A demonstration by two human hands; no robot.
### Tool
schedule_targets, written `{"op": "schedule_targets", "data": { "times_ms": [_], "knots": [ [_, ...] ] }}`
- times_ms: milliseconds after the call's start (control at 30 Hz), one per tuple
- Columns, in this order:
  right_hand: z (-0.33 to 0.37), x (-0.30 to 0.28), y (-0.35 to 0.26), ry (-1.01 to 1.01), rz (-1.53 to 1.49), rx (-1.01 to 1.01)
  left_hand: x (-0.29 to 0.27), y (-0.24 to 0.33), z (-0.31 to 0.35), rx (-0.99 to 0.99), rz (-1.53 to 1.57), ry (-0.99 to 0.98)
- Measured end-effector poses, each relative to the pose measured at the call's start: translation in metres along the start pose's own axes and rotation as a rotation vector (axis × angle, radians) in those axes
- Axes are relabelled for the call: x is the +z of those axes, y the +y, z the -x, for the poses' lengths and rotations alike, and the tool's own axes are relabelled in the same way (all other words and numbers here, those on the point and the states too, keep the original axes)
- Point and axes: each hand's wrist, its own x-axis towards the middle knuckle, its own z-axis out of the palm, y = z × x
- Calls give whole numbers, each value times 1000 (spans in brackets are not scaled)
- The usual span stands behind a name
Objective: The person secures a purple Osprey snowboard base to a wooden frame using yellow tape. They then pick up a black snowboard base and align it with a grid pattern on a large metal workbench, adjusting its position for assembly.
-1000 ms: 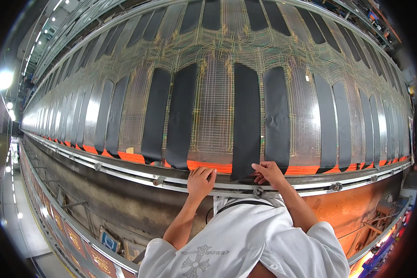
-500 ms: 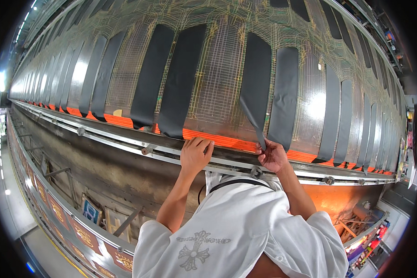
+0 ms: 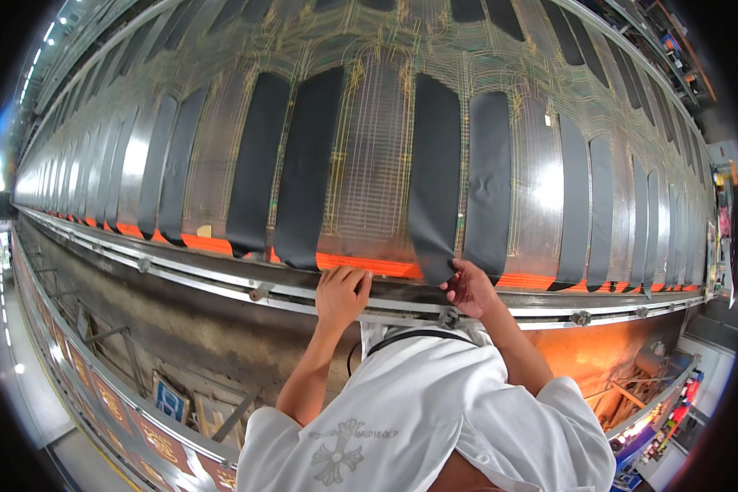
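Long dark grey fabric pieces lie side by side on a broad table (image 3: 369,180) marked with fine coloured lines. My right hand (image 3: 471,291) is closed on the near right corner of one fabric piece (image 3: 435,172), which lies mostly flat with its near end reaching over the orange edge strip (image 3: 369,264). My left hand (image 3: 341,297) rests on the table's near edge, fingers laid forward and holding nothing. Just beyond it is the near end of another dark fabric piece (image 3: 310,172). To the right of the held piece lies a slightly wrinkled one (image 3: 489,184).
A metal rail (image 3: 197,271) with clamps runs along the near edge, between me and the table. Further rows of fabric pieces (image 3: 574,197) stretch both ways. A small pale scrap (image 3: 205,231) lies near the edge at left. Below left are a metal frame and a patterned panel (image 3: 160,439).
The held piece's near end, folded and twisted before, now lies spread out toward the edge. My right hand has shifted slightly left relative to the table. My left hand stays at the edge.
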Motion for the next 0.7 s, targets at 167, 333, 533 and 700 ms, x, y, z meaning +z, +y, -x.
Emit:
{"op": "schedule_targets", "data": {
  "times_ms": [167,333,533,700],
  "knots": [
    [5,18,12,39,11,-116,-2,-3,0,41,-9,18],
    [-4,14,14,37,-13,-185,-2,-4,-4,46,-18,5],
    [-12,9,16,-33,-3,-222,9,-8,4,67,17,24],
    [-13,6,15,-26,12,-214,7,-1,2,78,-35,-50]
  ]
}}
